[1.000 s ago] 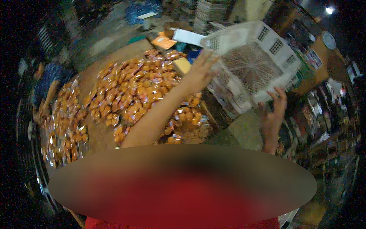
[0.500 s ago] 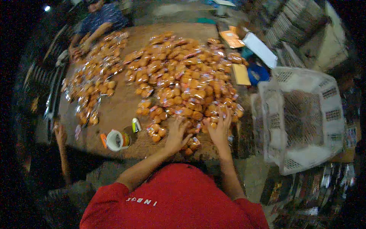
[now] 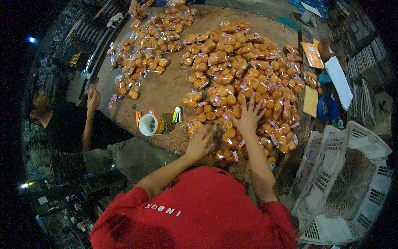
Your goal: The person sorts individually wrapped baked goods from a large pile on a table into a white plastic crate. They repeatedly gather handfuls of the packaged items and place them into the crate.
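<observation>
A large heap of clear plastic bags of round orange-brown baked pieces (image 3: 226,62) covers the middle of the brown table (image 3: 153,93). My right hand (image 3: 250,118) lies open on the near part of this heap, fingers spread over the bags. My left hand (image 3: 200,142) is at the heap's near left edge, by one bag (image 3: 193,126). Its fingers are smeared by motion, so their grip is unclear. Between my forearms, close to the table's front edge, lies a separate bag (image 3: 226,156).
Left of my hands are a white tub (image 3: 148,124), a green-and-white stapler (image 3: 177,115) and an orange tool (image 3: 138,119). A second heap of bags (image 3: 143,58) lies far left. White plastic crates (image 3: 327,178) stand at right. A person in black (image 3: 70,124) sits left; another person's hand (image 3: 134,9) shows at top.
The view has swung, shifting the table rightward and up. My right hand has moved farther onto the heap with fingers spread. My left hand has shifted toward the heap's left edge.
</observation>
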The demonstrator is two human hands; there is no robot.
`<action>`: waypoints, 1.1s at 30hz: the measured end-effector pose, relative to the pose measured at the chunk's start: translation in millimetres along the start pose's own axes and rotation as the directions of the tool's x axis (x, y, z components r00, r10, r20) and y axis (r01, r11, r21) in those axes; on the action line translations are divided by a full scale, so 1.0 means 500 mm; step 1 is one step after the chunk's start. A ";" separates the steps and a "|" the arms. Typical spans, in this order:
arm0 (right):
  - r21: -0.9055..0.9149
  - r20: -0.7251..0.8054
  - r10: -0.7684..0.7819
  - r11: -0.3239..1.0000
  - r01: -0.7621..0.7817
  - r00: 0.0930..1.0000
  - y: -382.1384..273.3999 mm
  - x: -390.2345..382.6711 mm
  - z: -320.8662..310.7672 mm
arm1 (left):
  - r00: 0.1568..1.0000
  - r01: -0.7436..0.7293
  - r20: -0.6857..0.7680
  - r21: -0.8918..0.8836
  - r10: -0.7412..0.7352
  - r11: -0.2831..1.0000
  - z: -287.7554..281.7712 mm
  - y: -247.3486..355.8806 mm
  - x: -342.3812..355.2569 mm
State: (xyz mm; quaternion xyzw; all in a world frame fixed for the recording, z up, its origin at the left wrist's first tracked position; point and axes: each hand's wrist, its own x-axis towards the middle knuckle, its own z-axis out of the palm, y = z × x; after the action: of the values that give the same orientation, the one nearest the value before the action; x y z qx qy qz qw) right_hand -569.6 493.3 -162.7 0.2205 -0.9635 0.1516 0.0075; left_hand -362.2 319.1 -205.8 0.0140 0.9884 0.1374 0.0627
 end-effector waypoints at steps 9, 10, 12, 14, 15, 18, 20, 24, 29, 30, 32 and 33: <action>-0.028 0.075 -0.255 0.966 0.257 0.964 -0.152 0.015 0.047 | 0.977 0.163 -0.101 -0.217 -0.189 0.962 -0.043 -0.148 0.031; -0.113 0.122 -0.225 0.965 0.238 0.967 -0.163 0.026 0.058 | 0.966 0.191 -0.127 -0.228 -0.224 0.955 -0.052 -0.168 0.042; 0.004 0.026 -0.239 0.971 0.239 0.971 -0.181 0.027 0.082 | 0.896 0.162 -0.386 -0.174 -0.218 0.971 -0.072 -0.207 0.090; 0.104 -0.063 -0.260 0.959 0.265 0.964 -0.198 0.009 0.109 | 0.881 0.251 -0.361 -0.191 -0.306 0.949 -0.088 -0.239 0.144; 0.203 -0.100 -0.334 0.916 0.347 0.937 -0.210 -0.009 0.122 | 0.928 0.249 -0.227 -0.213 -0.295 0.945 -0.097 -0.258 0.167; 0.163 0.197 -0.444 0.894 0.417 0.874 -0.246 -0.034 0.142 | 0.940 0.186 -0.211 -0.339 -0.267 0.922 -0.118 -0.298 0.202; 0.178 0.261 -0.408 0.911 0.372 0.875 -0.262 -0.019 0.128 | 0.918 0.291 -0.028 -0.630 -0.395 0.720 -0.124 -0.315 0.197; 0.448 0.623 -0.166 0.877 -0.174 0.765 -0.265 0.088 0.057 | 0.844 0.373 0.081 -0.799 -0.530 0.472 -0.126 -0.331 0.173; 0.127 0.012 -0.412 0.904 0.407 0.911 -0.281 0.219 0.073 | 0.826 0.288 -0.363 -0.386 -0.431 0.876 -0.145 -0.347 0.234; 0.092 0.132 -0.432 0.902 0.423 0.892 -0.278 0.235 0.083 | 0.812 0.290 -0.382 -0.390 -0.440 0.874 -0.152 -0.346 0.248; -0.001 0.411 -0.403 0.897 0.442 0.818 -0.269 0.261 0.103 | 0.775 0.258 -0.463 -0.391 -0.431 0.883 -0.160 -0.333 0.256; 0.053 0.452 -0.305 0.947 0.317 0.838 -0.271 0.276 0.116 | 0.730 0.274 -0.432 -0.525 -0.530 0.806 -0.158 -0.317 0.240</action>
State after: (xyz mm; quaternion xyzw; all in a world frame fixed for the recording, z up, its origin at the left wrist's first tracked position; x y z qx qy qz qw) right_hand -633.1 301.8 -167.9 0.4031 -0.8913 0.0807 -0.1909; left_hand -493.1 150.6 -188.0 -0.2610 0.8849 0.3304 -0.1993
